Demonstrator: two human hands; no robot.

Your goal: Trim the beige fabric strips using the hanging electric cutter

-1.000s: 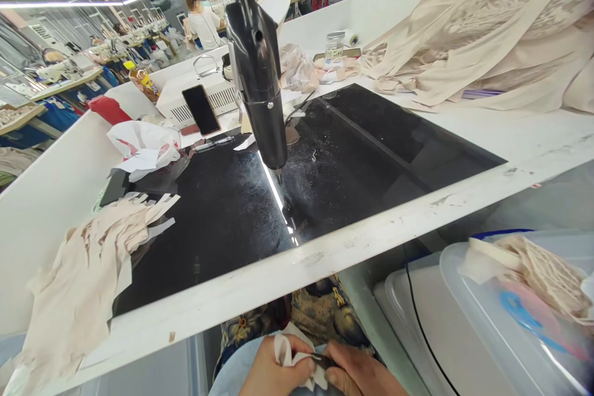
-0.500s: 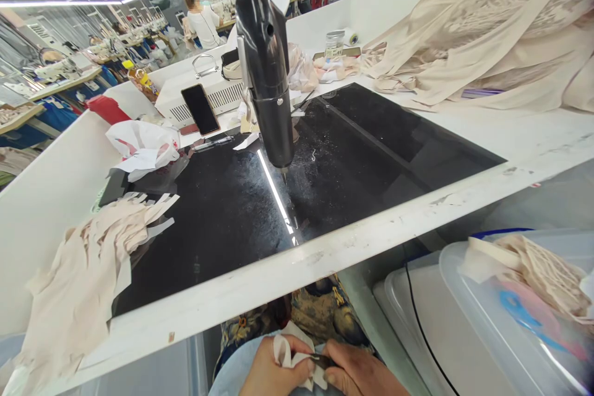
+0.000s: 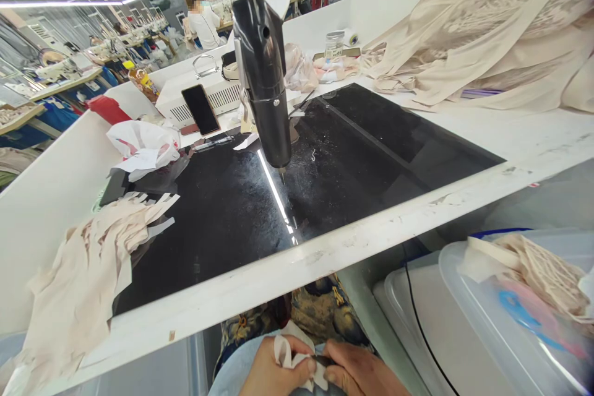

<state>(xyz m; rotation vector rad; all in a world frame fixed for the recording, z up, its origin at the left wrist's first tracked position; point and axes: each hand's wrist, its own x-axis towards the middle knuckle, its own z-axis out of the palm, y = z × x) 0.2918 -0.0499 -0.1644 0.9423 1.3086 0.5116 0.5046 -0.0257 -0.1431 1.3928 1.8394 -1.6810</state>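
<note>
Below the table's front edge, over my lap, my left hand [image 3: 273, 371] is closed on a small piece of white fabric [image 3: 288, 346]. My right hand [image 3: 359, 374] is pinched right beside it, gripping a thin dark tool whose tip touches the fabric; I cannot make out what the tool is. Both hands touch at the bottom edge of the view and are partly cut off. A black hanging tool [image 3: 262, 68] with a pointed tip dangles over the black work mat [image 3: 371, 148].
Beige fabric strips [image 3: 88, 266] lie at the mat's left, and a big beige fabric heap [image 3: 487, 31] at the back right. A phone [image 3: 200, 109] leans on a white box. A clear lidded bin [image 3: 510, 315] with fabric scraps stands at my right. Other people work at distant tables.
The hanging black tool has swung slightly, first right and then back left. My hands stay almost still on the fabric piece.
</note>
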